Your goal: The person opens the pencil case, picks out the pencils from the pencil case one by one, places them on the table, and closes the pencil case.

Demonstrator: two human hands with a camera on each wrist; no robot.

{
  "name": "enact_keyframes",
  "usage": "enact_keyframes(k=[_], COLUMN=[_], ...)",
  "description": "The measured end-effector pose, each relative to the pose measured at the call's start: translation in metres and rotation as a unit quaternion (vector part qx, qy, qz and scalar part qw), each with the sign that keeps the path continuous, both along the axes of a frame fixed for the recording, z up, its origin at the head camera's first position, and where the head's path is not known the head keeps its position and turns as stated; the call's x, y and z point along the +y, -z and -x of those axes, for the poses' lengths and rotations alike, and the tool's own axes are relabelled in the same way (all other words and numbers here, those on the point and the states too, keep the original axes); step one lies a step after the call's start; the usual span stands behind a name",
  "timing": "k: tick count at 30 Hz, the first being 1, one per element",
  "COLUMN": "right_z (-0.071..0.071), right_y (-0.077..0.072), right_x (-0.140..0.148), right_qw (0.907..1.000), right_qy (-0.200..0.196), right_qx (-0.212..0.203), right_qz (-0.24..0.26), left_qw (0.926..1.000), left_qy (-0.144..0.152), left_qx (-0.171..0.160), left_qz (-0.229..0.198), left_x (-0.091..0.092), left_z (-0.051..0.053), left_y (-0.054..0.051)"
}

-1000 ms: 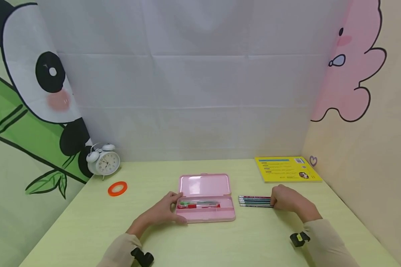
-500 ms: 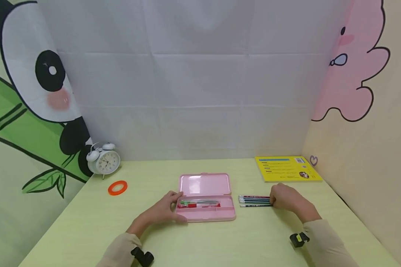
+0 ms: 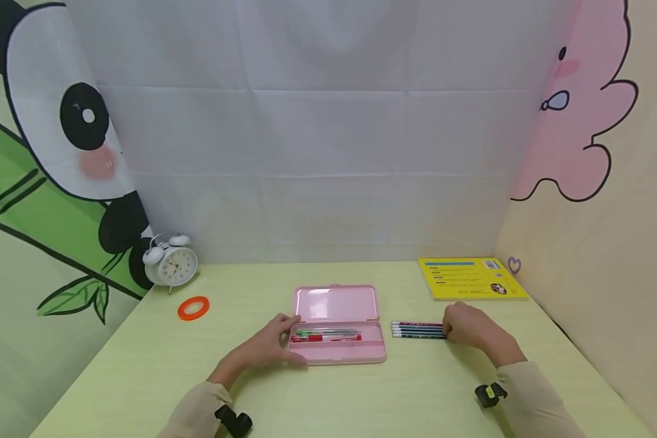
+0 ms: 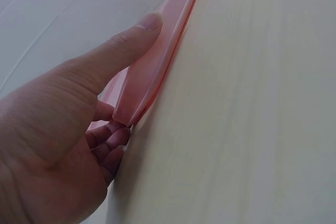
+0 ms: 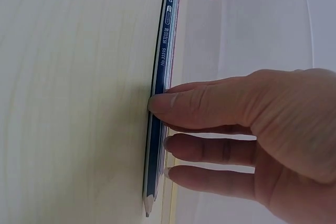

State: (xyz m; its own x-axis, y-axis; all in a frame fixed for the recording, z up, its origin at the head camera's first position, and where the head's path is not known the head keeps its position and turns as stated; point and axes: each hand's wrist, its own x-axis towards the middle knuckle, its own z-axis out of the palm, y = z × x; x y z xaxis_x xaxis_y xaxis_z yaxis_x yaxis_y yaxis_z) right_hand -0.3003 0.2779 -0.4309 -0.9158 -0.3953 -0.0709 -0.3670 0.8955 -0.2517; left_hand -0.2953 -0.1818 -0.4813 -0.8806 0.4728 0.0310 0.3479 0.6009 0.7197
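An open pink pencil case [image 3: 339,351] lies at the middle of the table, its lid tipped back. Inside, a red pen [image 3: 323,337] and a green-tipped clear pen [image 3: 312,332] lie in the rear compartment. My left hand [image 3: 265,347] holds the case's left end, thumb at the front side and fingers around the far corner. To the right of the case, several pencils [image 3: 416,330] lie side by side on the table. My right hand [image 3: 473,328] pinches them near their sharpened ends; the thumb presses a dark blue pencil [image 5: 164,51] in the right wrist view.
A white twin-bell alarm clock [image 3: 175,266] stands at the back left, with an orange ring [image 3: 193,308] in front of it. At the back right lies a yellow book [image 3: 471,278]. A pale curtain [image 3: 323,152] hangs behind the table [image 3: 350,401].
The nearest pencil has moved in against the others, so the row is tighter. My left hand and the pencil case have stayed put.
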Motion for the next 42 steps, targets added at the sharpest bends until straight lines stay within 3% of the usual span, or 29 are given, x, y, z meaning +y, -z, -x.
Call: enact_keyframes(k=[19, 23, 27, 30, 39, 42], right_z=[-0.002, -0.003, -0.001, 0.0, 0.007, 0.011], right_y=[0.0, -0.002, -0.001, 0.0, 0.0, 0.002], right_x=[-0.001, -0.004, -0.011, -0.019, -0.069, -0.087], right_qw=[1.0, 0.9996, 0.9936, 0.9837, 0.9684, 0.9652], right_qy=[0.003, -0.007, -0.049, -0.079, -0.072, -0.051], right_qx=[0.003, 0.024, 0.073, 0.102, 0.109, 0.101], right_qz=[0.007, 0.015, 0.071, 0.125, 0.213, 0.236], left_qw=[1.0, 1.0, 1.0, 0.9999, 0.9999, 1.0], left_qy=[-0.001, 0.002, 0.001, 0.0, -0.001, -0.003], left_qx=[-0.004, -0.004, 0.001, -0.002, 0.007, 0.004], left_qz=[-0.001, 0.002, 0.008, 0.011, 0.008, 0.005], left_x=[-0.001, 0.0, 0.0, 0.0, -0.002, -0.003], left_z=[-0.001, -0.002, -0.002, -0.001, 0.001, 0.001], left_y=[0.003, 0.002, 0.001, 0.002, 0.005, 0.006])
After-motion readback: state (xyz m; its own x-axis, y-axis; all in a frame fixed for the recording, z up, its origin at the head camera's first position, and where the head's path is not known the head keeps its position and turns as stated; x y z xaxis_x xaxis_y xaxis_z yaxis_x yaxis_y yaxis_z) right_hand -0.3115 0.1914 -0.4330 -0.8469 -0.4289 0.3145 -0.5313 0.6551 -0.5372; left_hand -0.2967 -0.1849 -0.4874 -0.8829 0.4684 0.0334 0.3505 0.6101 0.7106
